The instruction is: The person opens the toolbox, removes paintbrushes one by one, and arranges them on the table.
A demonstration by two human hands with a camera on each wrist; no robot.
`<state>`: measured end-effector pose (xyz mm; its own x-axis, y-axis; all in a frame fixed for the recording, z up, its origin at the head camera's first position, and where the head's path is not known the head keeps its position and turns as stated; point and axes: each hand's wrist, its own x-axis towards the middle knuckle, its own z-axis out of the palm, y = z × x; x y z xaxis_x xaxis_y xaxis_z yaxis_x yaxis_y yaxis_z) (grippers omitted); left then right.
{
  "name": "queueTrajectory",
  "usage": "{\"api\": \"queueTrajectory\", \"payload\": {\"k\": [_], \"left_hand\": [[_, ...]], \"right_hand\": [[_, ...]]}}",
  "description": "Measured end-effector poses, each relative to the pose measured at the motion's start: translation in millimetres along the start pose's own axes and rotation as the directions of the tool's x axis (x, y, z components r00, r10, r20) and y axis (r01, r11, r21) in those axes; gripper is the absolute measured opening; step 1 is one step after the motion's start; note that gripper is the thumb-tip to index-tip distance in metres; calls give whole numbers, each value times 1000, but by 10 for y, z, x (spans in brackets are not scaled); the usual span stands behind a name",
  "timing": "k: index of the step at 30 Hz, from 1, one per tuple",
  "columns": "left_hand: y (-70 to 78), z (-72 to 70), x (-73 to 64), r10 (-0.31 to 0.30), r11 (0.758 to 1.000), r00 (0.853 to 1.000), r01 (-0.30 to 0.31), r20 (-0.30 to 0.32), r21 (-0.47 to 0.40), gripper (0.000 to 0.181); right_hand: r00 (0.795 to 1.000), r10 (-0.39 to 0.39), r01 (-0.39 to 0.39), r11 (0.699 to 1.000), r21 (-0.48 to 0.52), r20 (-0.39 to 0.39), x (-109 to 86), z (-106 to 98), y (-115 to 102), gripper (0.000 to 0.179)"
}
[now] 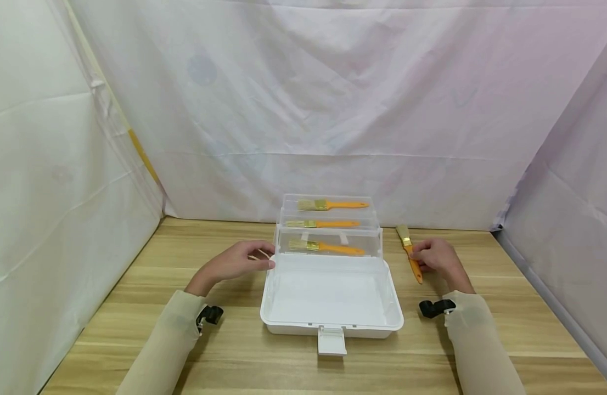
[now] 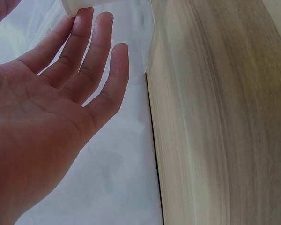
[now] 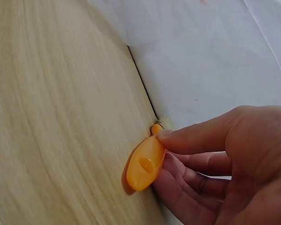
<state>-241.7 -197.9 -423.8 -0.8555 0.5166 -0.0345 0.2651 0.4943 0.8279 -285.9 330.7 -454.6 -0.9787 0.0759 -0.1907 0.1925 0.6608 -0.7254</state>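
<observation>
To the right of an opened white plastic box (image 1: 288, 329), my right hand (image 1: 438, 257) pinches the orange handle of a paintbrush (image 1: 415, 269) between thumb and fingers. The brush's pale bristles point toward the back curtain. In the right wrist view the handle's end (image 3: 145, 164), with its hanging hole, is close to the wood. My left hand (image 1: 236, 260) is at the box's back left corner, fingers loosely bent, fingertips at the white edge (image 2: 77, 7). Behind the box's base, clear stepped trays (image 1: 377, 241) bear three similar brushes: a back one (image 1: 345, 205), a middle one (image 1: 335, 224) and a front one (image 1: 338, 249).
A latch flap (image 1: 331, 343) hangs from the box's front side. The box stands on a wood-grain table (image 1: 224, 356). White cloth (image 1: 333, 109) hangs behind the table and along both sides. A small black device (image 1: 437, 308) is strapped at each wrist.
</observation>
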Motion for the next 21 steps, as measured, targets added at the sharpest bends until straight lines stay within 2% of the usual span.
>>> {"api": "queueTrajectory", "payload": {"k": [21], "left_hand": [[-41, 10, 13, -1, 1000, 1000, 1, 0, -4, 44]], "right_hand": [[1000, 0, 0, 1000, -22, 4, -4, -27, 36, 30]]}}
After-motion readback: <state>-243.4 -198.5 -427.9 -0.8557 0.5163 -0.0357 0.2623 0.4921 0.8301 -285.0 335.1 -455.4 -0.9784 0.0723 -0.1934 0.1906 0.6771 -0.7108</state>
